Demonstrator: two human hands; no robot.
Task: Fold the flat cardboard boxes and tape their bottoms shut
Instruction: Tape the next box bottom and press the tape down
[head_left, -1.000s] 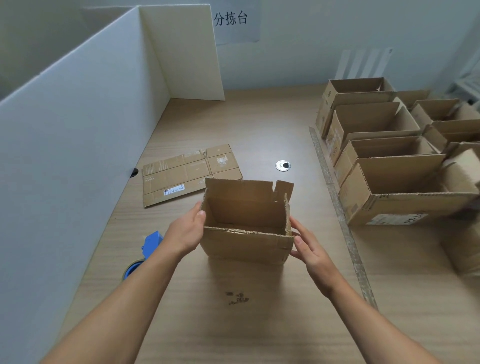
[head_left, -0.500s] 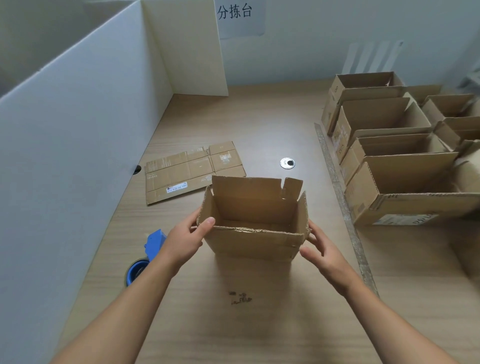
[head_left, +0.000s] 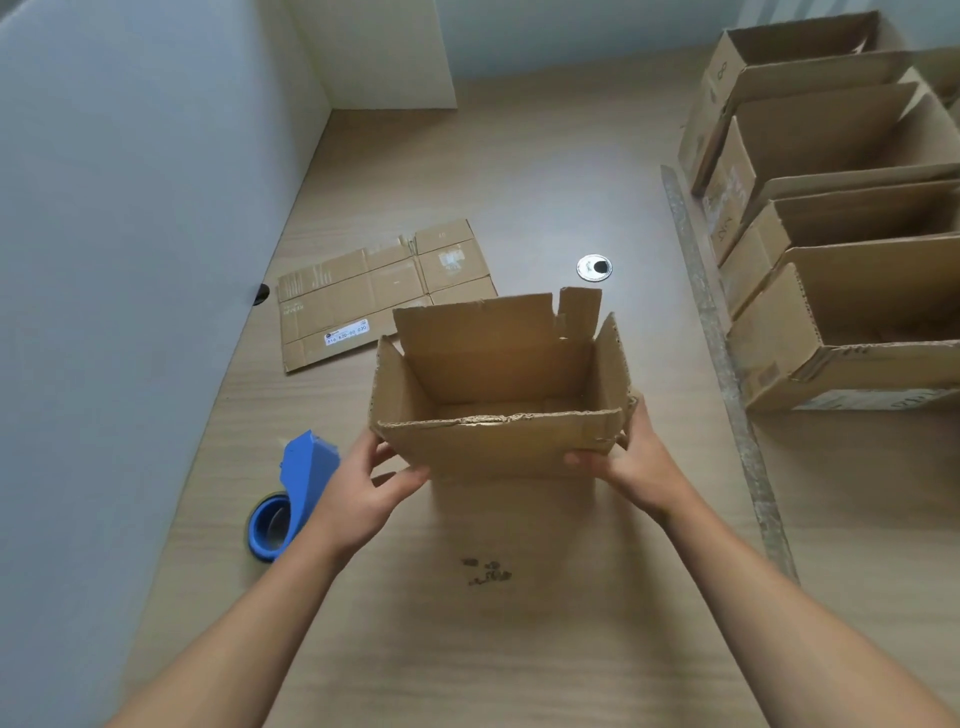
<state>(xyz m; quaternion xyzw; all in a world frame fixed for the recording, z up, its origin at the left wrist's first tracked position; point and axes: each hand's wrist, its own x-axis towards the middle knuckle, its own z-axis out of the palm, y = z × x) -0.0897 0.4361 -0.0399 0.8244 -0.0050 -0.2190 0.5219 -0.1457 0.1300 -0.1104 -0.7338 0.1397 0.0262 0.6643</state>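
Tabletop (head_left: 519, 649) centre: open box (head_left: 498, 447), mouth upward, well apart from the assembled boxes (head_left: 831, 322) along the right edge. Left hand (head_left: 363, 488) and right hand (head_left: 634, 462) grip its near lower corners, fingers curled round the edges. Flat cardboard (head_left: 363, 306) lies behind-left; tape dispenser (head_left: 296, 493) near the left wrist.

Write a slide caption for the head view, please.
Left hand and right hand grip an open-topped cardboard box; a blue tape dispenser lies left, assembled boxes stand right.
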